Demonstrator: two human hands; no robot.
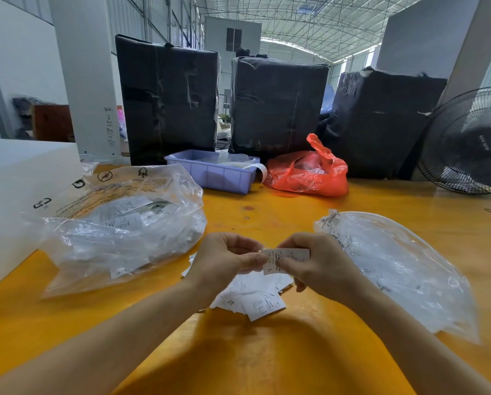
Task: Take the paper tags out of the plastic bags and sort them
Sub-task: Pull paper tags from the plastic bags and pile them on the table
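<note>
A small white printed paper tag [285, 259] is pinched between the curled fingers of the left hand [225, 259] and the right hand [317, 265], above a loose pile of white paper tags [253, 297] on the orange table [267, 360]. A large clear plastic bag holding tags [124, 226] lies to the left, and a flattened clear plastic bag [404, 269] to the right.
</note>
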